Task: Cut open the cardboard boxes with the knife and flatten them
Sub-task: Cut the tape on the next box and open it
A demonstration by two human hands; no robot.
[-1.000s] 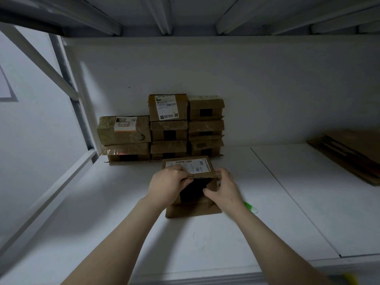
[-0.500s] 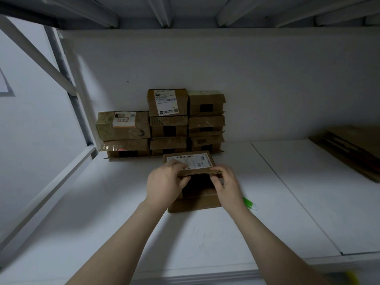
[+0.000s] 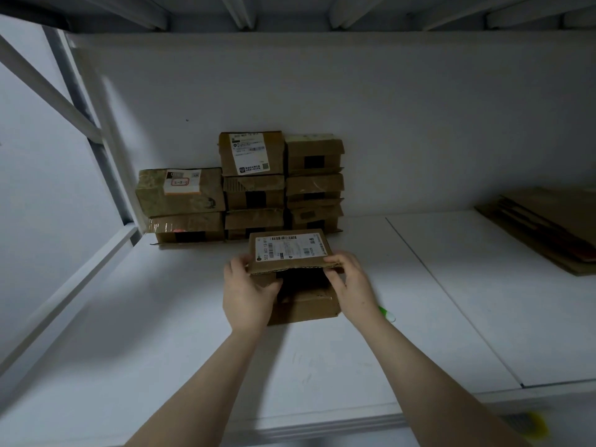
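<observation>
A small cardboard box lies on the white shelf in front of me. Its top flap, bearing a white shipping label, stands lifted with a dark opening beneath it. My left hand grips the flap's left edge and my right hand grips its right edge. The green-handled knife lies on the shelf just right of my right wrist, mostly hidden by the arm. Several closed boxes are stacked against the back wall.
A pile of flattened cardboard lies at the far right of the shelf. A white metal frame with a diagonal brace borders the left side. Another shelf's underside hangs overhead.
Both hands have spread from the middle of the flap to its left and right edges. The labelled flap has been raised further and the opening beneath shows more.
</observation>
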